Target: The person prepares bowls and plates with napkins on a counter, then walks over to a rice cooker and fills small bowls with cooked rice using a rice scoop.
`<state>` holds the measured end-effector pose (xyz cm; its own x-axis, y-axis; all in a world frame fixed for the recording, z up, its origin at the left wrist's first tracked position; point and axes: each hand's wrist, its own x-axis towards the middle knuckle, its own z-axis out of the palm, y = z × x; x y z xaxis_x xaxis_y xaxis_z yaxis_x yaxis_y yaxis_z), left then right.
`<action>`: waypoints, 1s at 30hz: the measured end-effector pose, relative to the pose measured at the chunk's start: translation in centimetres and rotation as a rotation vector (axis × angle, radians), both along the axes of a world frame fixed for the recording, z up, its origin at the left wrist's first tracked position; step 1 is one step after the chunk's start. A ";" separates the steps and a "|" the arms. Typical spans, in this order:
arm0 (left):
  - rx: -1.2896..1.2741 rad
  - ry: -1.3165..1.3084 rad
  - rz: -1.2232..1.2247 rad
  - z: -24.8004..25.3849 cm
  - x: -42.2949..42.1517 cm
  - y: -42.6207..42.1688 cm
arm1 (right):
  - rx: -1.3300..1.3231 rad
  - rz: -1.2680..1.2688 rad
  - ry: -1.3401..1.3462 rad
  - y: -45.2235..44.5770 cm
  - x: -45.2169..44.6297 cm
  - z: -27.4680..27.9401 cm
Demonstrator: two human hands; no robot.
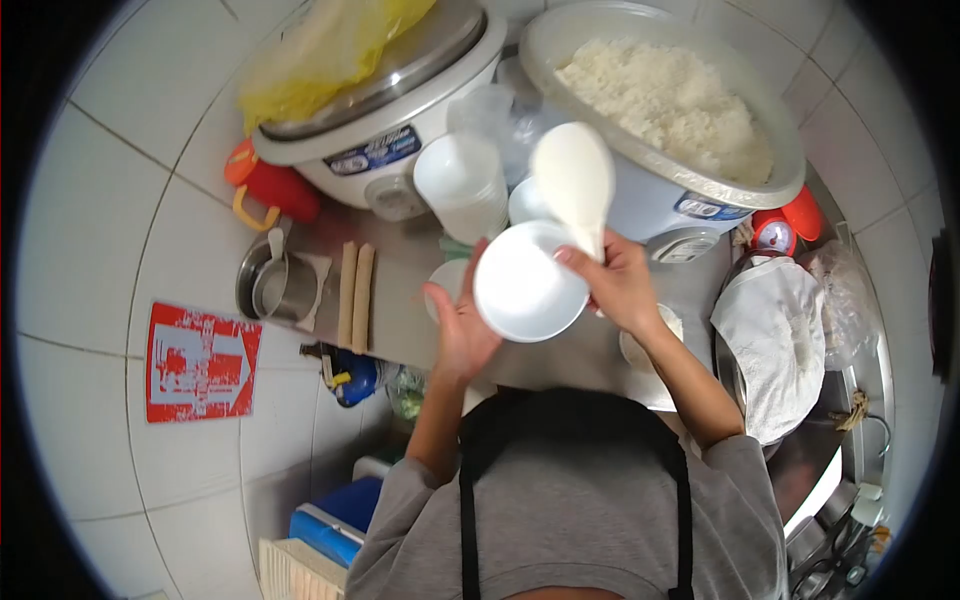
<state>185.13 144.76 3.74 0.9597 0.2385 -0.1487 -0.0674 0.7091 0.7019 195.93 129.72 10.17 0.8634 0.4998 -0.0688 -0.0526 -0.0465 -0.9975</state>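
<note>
My right hand (618,285) grips a white rice paddle (574,178), its blade pointing up and away from me. The same hand's thumb presses on the rim of a white bowl (528,285), which shows no food inside. My left hand (466,330) is open at the bowl's left side, thumb spread away; its fingertips are partly hidden, and I cannot tell whether they touch the bowl. Beyond the bowl stands a stack of white bowls (462,185). A large cooker (640,140) heaped with cooked rice (665,105) is at the back right.
A second cooker (340,150) with a metal lid and yellow plastic bag stands back left. On the counter's left are a metal pot (285,288), two brown rolls (355,298) and a red jug (272,188). A white cloth (770,340) and a red scale (773,234) are right.
</note>
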 end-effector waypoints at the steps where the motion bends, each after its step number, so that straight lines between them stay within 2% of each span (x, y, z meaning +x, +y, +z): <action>1: -0.157 0.001 0.028 0.6 1.6 -0.8 | -0.008 0.069 0.008 -0.1 0.3 0.8; 5: -0.155 -0.067 -0.046 0.4 3.6 -2.0 | -0.129 0.095 -0.076 -2.4 4.0 6.5; 7: -0.143 -0.088 -0.071 0.0 4.0 -1.4 | -0.219 0.052 -0.334 -3.3 6.7 9.2; 10: 0.231 -0.210 -0.164 -1.2 4.7 0.6 | -0.498 0.031 -0.712 -4.6 13.7 11.1; 11: 0.170 -0.278 -0.166 -1.0 5.2 0.8 | -0.664 0.019 -0.806 -5.2 17.0 11.2; 12: 0.109 -0.338 -0.161 -0.6 6.1 1.1 | -0.739 -0.074 -1.089 -5.8 21.4 9.4; 13: 0.049 -0.393 -0.151 -0.2 6.5 1.4 | -0.979 -0.226 -1.113 -5.5 24.0 8.7; 14: 0.047 -0.363 -0.122 0.4 6.8 1.4 | -1.189 -0.248 -1.162 -5.7 27.2 7.7; 18: 0.125 -0.301 -0.025 3.4 8.4 1.2 | -1.544 -0.057 -1.237 -5.2 34.2 4.9; 19: 0.163 -0.289 -0.003 3.9 8.8 1.2 | -1.467 0.060 -1.182 -4.2 35.0 3.9; 21: 0.070 -0.240 0.053 4.9 9.4 1.1 | -1.312 0.286 -1.052 -2.4 35.5 2.2; 25: 0.015 -0.204 0.037 6.7 9.9 1.5 | -1.175 0.430 -0.991 -2.1 33.4 1.9; 28: 0.017 -0.268 0.021 7.6 10.8 1.7 | -1.103 0.439 -0.935 -4.4 32.7 2.3; 30: 0.114 -0.260 0.038 9.0 11.8 1.7 | -1.032 0.510 -0.835 -5.4 30.6 3.6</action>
